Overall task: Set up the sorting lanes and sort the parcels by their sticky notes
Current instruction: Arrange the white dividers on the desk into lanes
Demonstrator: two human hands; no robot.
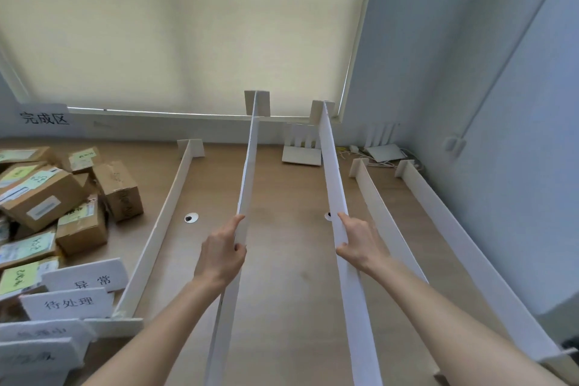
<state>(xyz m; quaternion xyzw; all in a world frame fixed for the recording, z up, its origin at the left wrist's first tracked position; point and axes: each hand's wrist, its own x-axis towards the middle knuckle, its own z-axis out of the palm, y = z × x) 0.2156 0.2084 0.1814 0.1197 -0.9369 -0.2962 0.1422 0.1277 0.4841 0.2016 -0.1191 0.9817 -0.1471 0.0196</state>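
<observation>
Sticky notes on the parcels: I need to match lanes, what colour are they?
Green sticky notes, head view.

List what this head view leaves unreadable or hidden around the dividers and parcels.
- Near ends of both held dividers: cut off by the bottom edge.
- Writing on the parcels' sticky notes: too small.
- Lowest two sign cards: text blurred.
- Parcels at far left: cut by the frame edge.

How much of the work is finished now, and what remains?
Done: three dividers stand on the table, one on the left and two on the right. In hand: the left hand and right hand each hold one more divider, raised off the table. Left: setting these down, placing the label cards, and sorting the parcels, which lie piled at the left.
</observation>
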